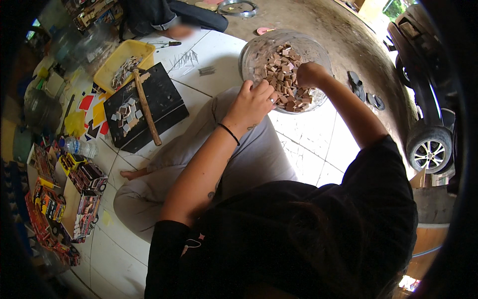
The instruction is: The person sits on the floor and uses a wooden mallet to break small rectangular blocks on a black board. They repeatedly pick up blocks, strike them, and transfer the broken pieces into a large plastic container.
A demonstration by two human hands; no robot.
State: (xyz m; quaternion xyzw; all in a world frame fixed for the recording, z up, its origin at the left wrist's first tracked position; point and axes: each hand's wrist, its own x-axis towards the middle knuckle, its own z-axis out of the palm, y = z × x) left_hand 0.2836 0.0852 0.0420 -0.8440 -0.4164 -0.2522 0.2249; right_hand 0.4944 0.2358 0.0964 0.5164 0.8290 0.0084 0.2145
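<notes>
The person is sitting on the white tiled floor [209,47], reaching into a clear bowl [254,52] of small brown tile pieces [280,70] ahead of the knee. The left hand [253,102] is resting on its near rim, fingers curled, pinching pieces. The right hand [309,74] is closing loosely among the pieces; whether it is gripping any cannot be told.

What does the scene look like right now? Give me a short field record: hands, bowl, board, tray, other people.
left hand: on the near rim of the clear bowl, fingers curled
right hand: inside the bowl, down among the small brown and pink tiles; grip hidden
bowl: on the white tiled floor, in front of the person's knee
black board: to the left, with a few loose tiles and a wooden stick lying across it
yellow tray: behind the board, holding tiles
other person: a hand at the top edge
</notes>
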